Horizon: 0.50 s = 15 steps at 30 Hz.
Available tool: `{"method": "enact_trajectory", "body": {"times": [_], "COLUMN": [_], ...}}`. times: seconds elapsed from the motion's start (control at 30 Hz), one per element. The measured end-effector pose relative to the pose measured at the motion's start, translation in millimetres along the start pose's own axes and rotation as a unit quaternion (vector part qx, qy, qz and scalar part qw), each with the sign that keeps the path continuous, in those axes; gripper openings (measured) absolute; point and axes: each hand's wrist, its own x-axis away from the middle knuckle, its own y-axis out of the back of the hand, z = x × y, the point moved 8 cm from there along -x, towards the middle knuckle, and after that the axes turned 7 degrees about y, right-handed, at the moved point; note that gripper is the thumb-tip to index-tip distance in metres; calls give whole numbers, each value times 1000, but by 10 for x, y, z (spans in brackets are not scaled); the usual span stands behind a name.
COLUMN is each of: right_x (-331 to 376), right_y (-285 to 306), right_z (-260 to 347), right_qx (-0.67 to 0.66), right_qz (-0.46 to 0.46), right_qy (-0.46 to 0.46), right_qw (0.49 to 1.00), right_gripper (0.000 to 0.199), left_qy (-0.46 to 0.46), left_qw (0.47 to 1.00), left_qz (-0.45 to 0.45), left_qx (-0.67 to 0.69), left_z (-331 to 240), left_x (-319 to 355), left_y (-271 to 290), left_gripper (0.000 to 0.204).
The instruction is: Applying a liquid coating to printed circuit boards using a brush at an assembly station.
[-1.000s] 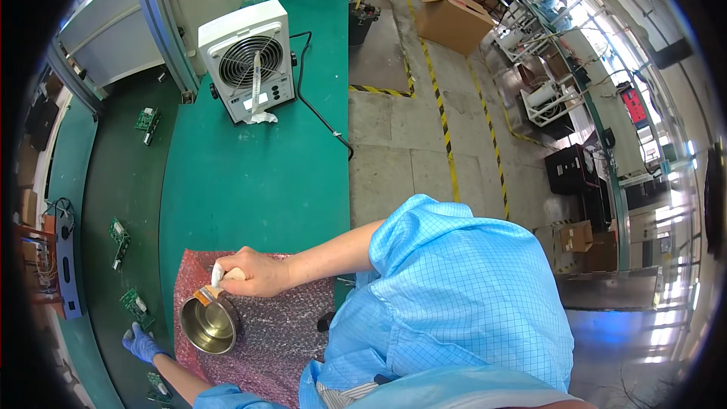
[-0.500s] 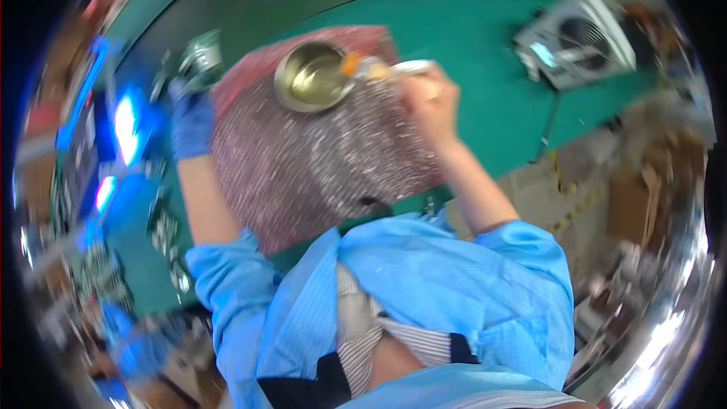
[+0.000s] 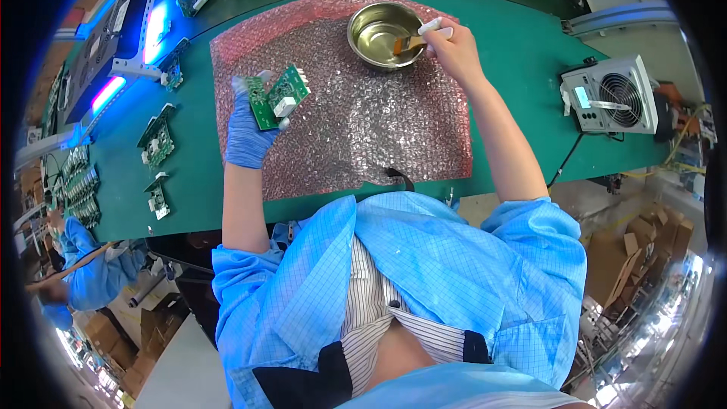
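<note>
My left hand (image 3: 246,136), in a blue glove, grips a green circuit board (image 3: 288,89) with white components, raised over the left part of the bubble wrap (image 3: 356,129). The board has two panels set at an angle. My right hand (image 3: 460,55) is closed on a brush (image 3: 416,42) with a flat head, white coverings showing on some fingertips. The brush tip reaches inside a round metal bowl (image 3: 369,57); a yellowish sheen shows in it, and I cannot tell how much liquid it holds. The bowl stands on the wrap's far edge.
Several circuit boards (image 3: 157,140) lie left on the green table (image 3: 522,121), with more at the far side. A white fan unit (image 3: 609,95) stands right, its cable (image 3: 566,160) trailing. A lit metal frame (image 3: 136,68) rises left. Another person's blue sleeve (image 3: 102,269) shows lower left.
My left hand has come inward from the left with the circuit board, now over the bubble wrap. The brush has gone from the bowl's right rim into the bowl. The view has shifted and sharpened.
</note>
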Motion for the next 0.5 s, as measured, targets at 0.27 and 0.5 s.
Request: {"method": "enact_trajectory", "body": {"times": [0.27, 0.5], "right_x": [-15, 117], "right_y": [131, 584], "right_z": [126, 380], "right_qx": [17, -60], "right_qz": [-6, -31], "right_qy": [26, 35], "right_qw": [1000, 997], "right_gripper": [17, 12], "left_qy": [-44, -60], "left_qw": [999, 997], "left_qz": [-1, 7], "left_qx": [4, -57], "left_z": [-23, -105], "left_x": [48, 71], "left_y": [26, -143], "left_gripper": [38, 46]}}
